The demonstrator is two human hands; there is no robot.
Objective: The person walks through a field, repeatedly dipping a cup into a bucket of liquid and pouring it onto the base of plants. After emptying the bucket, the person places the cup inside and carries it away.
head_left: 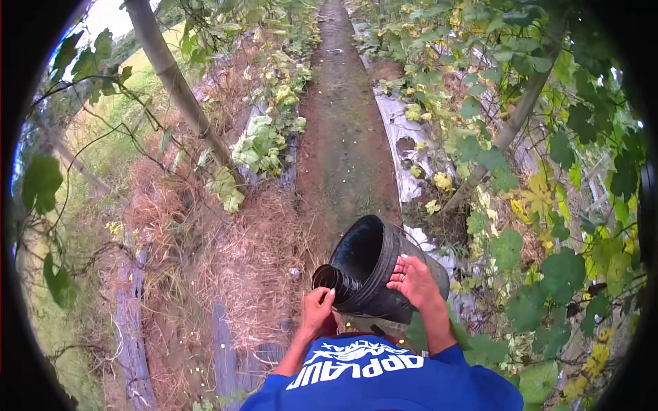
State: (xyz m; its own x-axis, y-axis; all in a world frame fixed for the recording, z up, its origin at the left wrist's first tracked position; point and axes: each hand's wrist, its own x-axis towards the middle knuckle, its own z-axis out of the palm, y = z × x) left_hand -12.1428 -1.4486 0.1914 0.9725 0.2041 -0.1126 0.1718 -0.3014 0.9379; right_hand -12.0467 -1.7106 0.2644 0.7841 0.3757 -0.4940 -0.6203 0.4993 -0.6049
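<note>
A black bucket is tilted in front of my body, its mouth facing up and to the left. My right hand is closed at the bucket's side just below the rim, fingers curled. At the lower left of the mouth is a smaller black ribbed container, partly inside the bucket. My left hand pinches its near edge between thumb and fingers. The bottom of the bucket is dark, and I cannot make out any contents.
A dirt path runs ahead between beds edged with silvery plastic sheeting. Slanted poles stand on both sides, with leafy vines hanging close on the right. Dry straw covers the ground to the left.
</note>
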